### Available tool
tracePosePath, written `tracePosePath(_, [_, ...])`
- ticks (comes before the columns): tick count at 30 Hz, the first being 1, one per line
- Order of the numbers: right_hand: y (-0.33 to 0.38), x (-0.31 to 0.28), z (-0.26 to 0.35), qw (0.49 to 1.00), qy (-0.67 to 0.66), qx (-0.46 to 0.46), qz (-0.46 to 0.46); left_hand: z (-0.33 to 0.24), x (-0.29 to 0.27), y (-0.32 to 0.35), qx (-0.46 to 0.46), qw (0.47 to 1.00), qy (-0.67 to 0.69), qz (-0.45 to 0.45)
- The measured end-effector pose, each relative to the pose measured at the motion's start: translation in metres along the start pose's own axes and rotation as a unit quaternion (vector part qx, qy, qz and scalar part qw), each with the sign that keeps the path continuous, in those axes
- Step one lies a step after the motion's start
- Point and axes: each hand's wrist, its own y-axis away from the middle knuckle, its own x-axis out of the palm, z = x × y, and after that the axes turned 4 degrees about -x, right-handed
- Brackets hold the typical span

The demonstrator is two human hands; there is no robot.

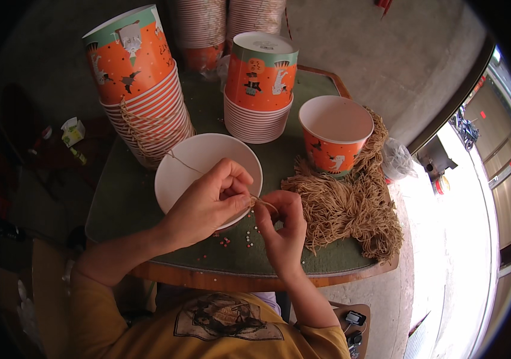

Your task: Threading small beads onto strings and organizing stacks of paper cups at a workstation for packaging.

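In front of me a white-lined paper bucket (pixel 174 170) tilts with its mouth toward me. My left hand (pixel 222 190) lies across its rim, fingers pinched on a tan cord (pixel 185 163) that runs up to the bucket's far left edge. Just right of it, my right hand (pixel 282 224) pinches the cord's other part, and a small loop of it shows between the two hands. Beside my right hand spreads a thick bundle of tan cords (pixel 342 206). An orange printed paper bucket (pixel 334 140) stands upright against that bundle.
At the left leans a tall stack of orange buckets (pixel 142 90) with cords hanging from it. An upside-down stack (pixel 260 90) stands at the back, before plastic-wrapped stacks (pixel 201 30). Small round bits (pixel 248 236) lie scattered on the green tabletop (pixel 177 254). A phone (pixel 356 317) rests below right.
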Motion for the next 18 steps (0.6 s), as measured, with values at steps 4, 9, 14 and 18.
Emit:
tracePosePath(4, [-0.0029,-0.0042,0.0057,0.993,0.05,-0.111,0.004,-0.0021,0.0004,0.0013,-0.002,1.0,-0.002,-0.001])
tracePosePath(9, [-0.0063,-0.0093,0.0079,0.986,0.082,-0.136,0.048,-0.0023,0.0021,0.0017,0.006,1.0,-0.006,-0.004])
tracePosePath(14, [-0.0047,-0.0052,0.0058,0.991,0.083,-0.1,0.022,-0.0018,0.0039,0.0018,0.023,0.999,-0.03,-0.009])
tracePosePath(18, [-0.0064,-0.0067,0.006,0.986,0.124,-0.11,0.034,-0.0029,0.0044,0.0037,0.037,0.996,-0.073,-0.018])
